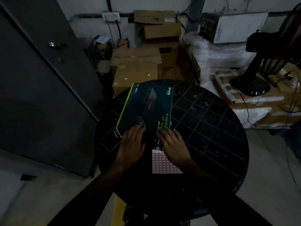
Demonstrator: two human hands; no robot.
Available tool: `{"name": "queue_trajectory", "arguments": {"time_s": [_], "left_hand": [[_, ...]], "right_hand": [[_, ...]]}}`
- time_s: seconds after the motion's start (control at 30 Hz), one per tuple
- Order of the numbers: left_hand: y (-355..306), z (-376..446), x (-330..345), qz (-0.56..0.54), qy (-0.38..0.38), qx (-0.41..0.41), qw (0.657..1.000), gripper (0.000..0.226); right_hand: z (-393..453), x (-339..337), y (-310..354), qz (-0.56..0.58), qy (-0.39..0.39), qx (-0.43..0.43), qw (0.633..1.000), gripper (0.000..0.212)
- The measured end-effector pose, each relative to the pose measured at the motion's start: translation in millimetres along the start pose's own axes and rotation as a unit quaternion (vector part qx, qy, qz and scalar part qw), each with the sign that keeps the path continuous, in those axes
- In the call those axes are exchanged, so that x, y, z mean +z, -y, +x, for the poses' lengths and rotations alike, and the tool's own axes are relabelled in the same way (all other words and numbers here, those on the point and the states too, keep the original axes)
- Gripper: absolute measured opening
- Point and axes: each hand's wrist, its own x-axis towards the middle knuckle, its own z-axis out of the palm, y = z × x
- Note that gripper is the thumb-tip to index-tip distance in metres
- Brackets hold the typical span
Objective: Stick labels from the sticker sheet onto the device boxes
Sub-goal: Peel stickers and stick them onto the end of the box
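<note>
The dark teal cardboard box (146, 108) lies flat on the round black desk (211, 128), whose top is ribbed in a grid. Both the left hand (132, 144) and right hand (174, 144) rest flat on its near edge, fingers straight, grasping nothing. To seat a label well, press and smooth outward. The pink gridded sticker sheet (162, 163) lies just below the box, partly under the right wrist.

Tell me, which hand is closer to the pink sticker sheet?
Right. The right hand lies over the top edge of the sticker sheet, fingertips on the device box. The left hand is off to the sheet's left, also touching the box.
</note>
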Motion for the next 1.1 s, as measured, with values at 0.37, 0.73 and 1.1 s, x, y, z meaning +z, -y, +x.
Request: {"name": "queue_trajectory", "arguments": {"time_s": [0.37, 0.73, 1.1], "left_hand": [[21, 14, 1, 0.005, 0.063, 0.064, 0.996, 0.086], [28, 53, -95, 0.091, -0.080, 0.193, 0.974, 0.090], [-13, 56, -221, -0.140, -0.022, 0.244, 0.959, 0.051]], "right_hand": [[50, -8, -7, -0.078, 0.021, -0.081, 0.993, 0.083], [51, -97, -3, 0.086, -0.167, -0.080, 0.979, 0.081], [45, -230, -25, 0.159, -0.068, -0.082, 0.981, 0.069]]}}
